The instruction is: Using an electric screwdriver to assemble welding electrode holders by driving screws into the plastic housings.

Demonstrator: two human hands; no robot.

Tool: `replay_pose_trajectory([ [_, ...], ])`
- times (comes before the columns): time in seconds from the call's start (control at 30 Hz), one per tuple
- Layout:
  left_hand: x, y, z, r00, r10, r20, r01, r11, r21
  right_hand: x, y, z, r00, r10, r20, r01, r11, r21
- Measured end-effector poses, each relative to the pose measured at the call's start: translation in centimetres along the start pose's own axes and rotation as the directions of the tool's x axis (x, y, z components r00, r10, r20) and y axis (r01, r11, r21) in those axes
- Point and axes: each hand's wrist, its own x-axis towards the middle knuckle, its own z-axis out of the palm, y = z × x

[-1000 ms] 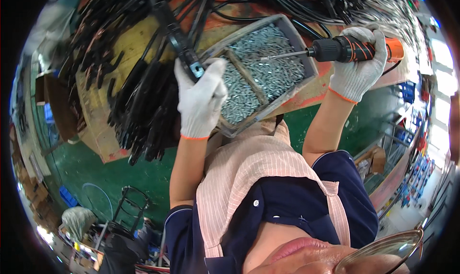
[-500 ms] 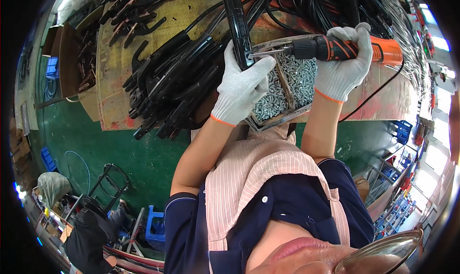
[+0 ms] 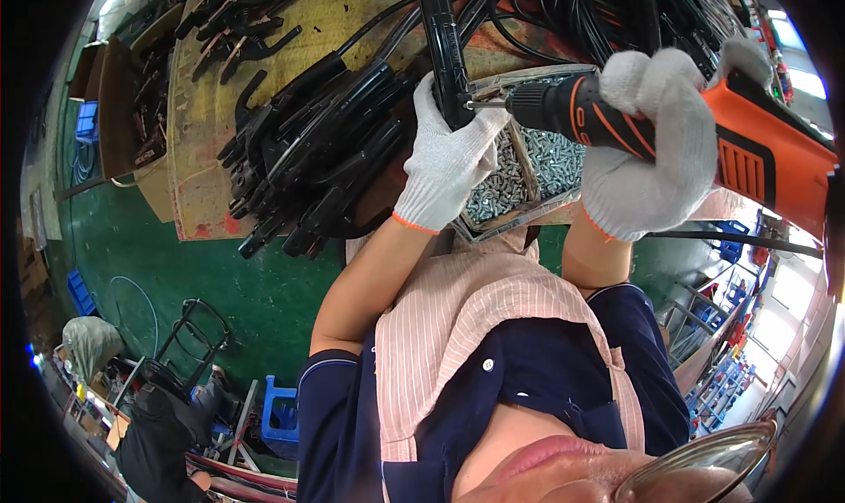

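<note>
My left hand, in a white knit glove, is closed around the lower end of a long black handle. In my gloved right hand is an orange and black electric screwdriver, held level with its nose pointing left. Its thin bit reaches the side of the handle near its lower end, between my left thumb and fingers. A small silver screw head seems to sit at the tip, partly hidden by the glove. Below both hands stands a divided tray of small silver screws.
Many black handles are heaped on the worn table to the left. Copper-jawed clamps lie at the far left, beside a cardboard box. Black cables bunch at the back. Another person is at lower left.
The screwdriver and my right hand have come nearer the camera, and its rear end has swung out to the right. The bit stays at the handle's end; my left hand has barely moved.
</note>
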Motion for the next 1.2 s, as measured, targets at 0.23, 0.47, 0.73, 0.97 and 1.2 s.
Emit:
replay_pose_trajectory([
  [0.23,0.1,-0.1,-0.3,0.999,-0.020,0.025,0.020,1.000,-0.003,0.6,0.6,1.3,0.998,0.022,0.062,-0.013,0.991,-0.134],
  [0.47,0.0,-0.1,-0.3,0.999,-0.037,0.013,0.037,0.999,-0.007,0.4,0.8,0.9,1.000,0.029,0.008,-0.029,0.998,-0.062],
  [0.73,0.3,0.0,0.1,0.999,-0.045,-0.026,0.048,0.995,0.088,0.7,-0.6,1.7,0.987,0.103,-0.127,-0.121,0.982,-0.142],
  [0.97,-7.6,6.3,-1.6,0.995,-0.055,0.087,-0.003,0.832,0.555,1.8,-6.9,-4.8,0.995,-0.038,-0.092,0.077,0.882,0.465],
  [1.2,-10.1,16.1,-7.1,0.987,-0.015,0.158,-0.141,-0.539,0.830,0.7,-2.8,-7.9,0.807,0.546,-0.226,-0.586,0.788,-0.189],
])
